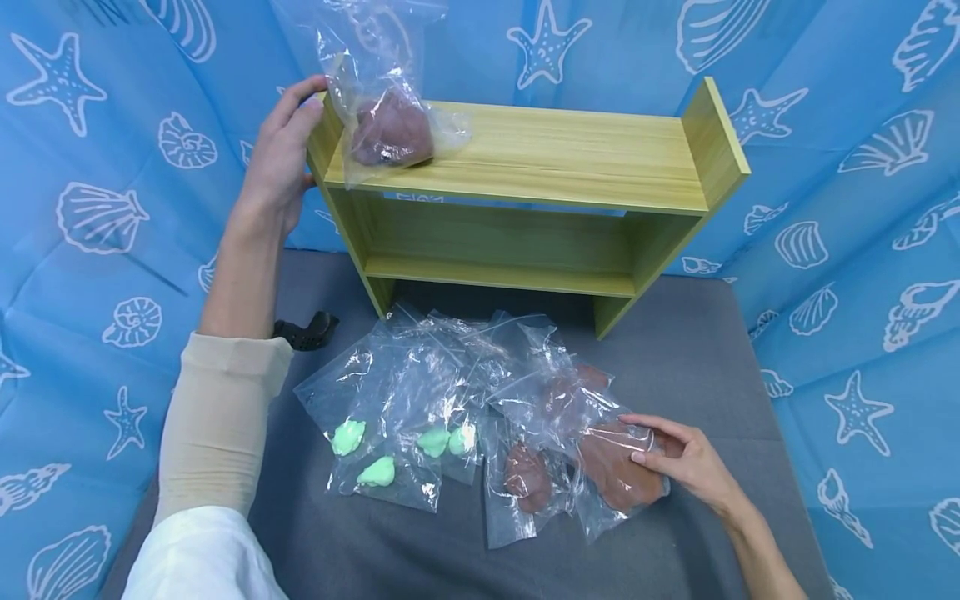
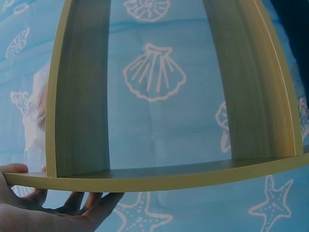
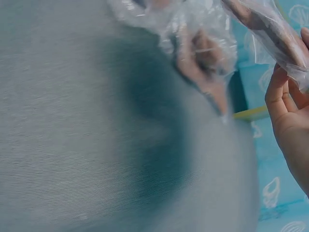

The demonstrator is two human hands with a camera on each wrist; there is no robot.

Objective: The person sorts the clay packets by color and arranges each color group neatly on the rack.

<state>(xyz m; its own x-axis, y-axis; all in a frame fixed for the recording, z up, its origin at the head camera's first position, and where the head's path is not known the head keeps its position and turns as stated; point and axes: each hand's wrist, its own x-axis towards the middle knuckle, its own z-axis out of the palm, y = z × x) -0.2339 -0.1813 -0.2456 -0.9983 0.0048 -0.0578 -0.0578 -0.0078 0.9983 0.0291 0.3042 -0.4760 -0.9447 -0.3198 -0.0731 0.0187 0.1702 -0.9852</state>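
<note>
My left hand [image 1: 281, 154] grips the upper left side panel of a small wooden shelf [image 1: 570, 158]. In the left wrist view, the hand [image 2: 53, 208] has its fingers on one face of that panel. My right hand [image 1: 693, 462] pinches the edge of a clear plastic bag with a flat brown lump [image 1: 618, 467], which looks like clay. The right wrist view shows the hand [image 3: 294, 116] holding this bag [image 3: 277, 36] off the grey surface. On the shelf's top board, close to my left hand, sits another bag with a dark reddish-brown lump [image 1: 393, 129].
Several overlapping clear bags lie on the grey table [image 1: 375, 550], some with light green lumps [image 1: 377, 472], others with brown ones [image 1: 528, 477]. A black object [image 1: 309, 331] lies left of the shelf. Blue curtains [image 1: 847, 275] with white shell prints surround the table.
</note>
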